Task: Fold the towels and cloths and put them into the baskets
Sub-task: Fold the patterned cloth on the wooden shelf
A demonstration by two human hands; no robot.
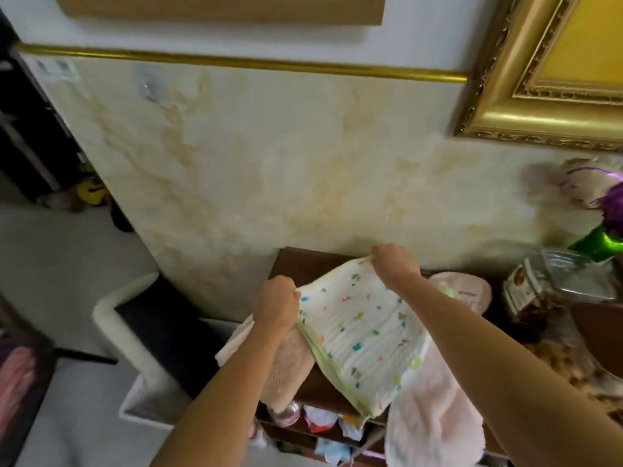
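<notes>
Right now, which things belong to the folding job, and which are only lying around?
Job: spotted cloth pinched by left hand and right hand; pink towels; white basket.
Lying about: plastic jar, gold frame, shelf clutter.

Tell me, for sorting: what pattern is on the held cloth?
White cloth with small multicoloured spots and a pale green edge; head view.

Two bare, sleeveless forearms (pixel 215 392)
</notes>
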